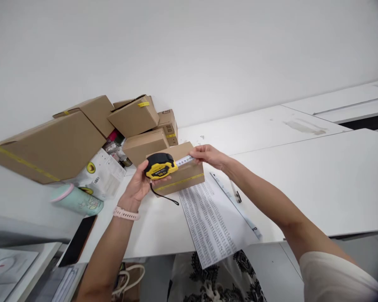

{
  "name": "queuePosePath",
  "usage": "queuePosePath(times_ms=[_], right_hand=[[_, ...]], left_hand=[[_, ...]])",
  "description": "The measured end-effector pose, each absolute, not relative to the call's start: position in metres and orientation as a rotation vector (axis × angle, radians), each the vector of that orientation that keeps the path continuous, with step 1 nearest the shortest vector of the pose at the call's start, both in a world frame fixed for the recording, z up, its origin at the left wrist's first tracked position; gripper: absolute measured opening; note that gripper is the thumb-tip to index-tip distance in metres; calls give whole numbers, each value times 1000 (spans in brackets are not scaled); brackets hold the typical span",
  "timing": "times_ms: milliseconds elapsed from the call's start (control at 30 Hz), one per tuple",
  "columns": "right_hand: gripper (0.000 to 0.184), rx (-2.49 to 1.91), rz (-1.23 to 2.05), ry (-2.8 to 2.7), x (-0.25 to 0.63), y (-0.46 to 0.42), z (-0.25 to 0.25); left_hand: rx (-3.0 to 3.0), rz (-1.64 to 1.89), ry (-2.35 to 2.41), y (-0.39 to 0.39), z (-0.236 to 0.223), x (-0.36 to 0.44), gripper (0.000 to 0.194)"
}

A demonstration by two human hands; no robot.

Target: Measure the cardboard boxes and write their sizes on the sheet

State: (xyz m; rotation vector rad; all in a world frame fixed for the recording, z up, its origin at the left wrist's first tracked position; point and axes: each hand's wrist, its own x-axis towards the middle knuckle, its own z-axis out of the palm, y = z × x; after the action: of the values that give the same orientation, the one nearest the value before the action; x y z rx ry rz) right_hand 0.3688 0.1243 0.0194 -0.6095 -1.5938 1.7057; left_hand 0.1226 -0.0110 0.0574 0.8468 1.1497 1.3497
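Observation:
My left hand (140, 184) is closed around a yellow and black tape measure (160, 166), its wrist strap dangling below. Between finger and thumb, my right hand (208, 155) pinches the end of the white blade (184, 160), a short length of which is pulled out. Both hands are over a small cardboard box (185, 178) with a yellow line along its side. The tape measure hides part of that box. Whether the blade touches the box I cannot tell. Under the box's near side lies a printed sheet of numbers (208, 218).
Several cardboard boxes (50, 147) are stacked at the left against the wall. Near them are a mint tumbler (77, 199), a white package with avocado pictures (105, 172) and a black flat item (78, 241). A ruler (234, 203) and a pen (237, 195) lie right of the sheet.

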Motion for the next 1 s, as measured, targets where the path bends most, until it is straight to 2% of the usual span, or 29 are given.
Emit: queuePosePath(times_ms=[167,367,567,867,1000], right_hand=[[32,-744,1563,-1544,376,182,8],[33,-808,1535,-1563,350,196,-32],[33,-822,1527,-1554,343,202,-38],[29,-823,1485,-1473,341,205,-46],[30,-821,1493,-1377,337,202,-52]], left_hand=[[695,1497,1215,14,62,62,34],[652,1428,1280,34,44,16,38],[645,1399,1281,42,32,8,47],[654,1401,1253,50,21,9,40],[624,1404,1264,52,20,12,44]])
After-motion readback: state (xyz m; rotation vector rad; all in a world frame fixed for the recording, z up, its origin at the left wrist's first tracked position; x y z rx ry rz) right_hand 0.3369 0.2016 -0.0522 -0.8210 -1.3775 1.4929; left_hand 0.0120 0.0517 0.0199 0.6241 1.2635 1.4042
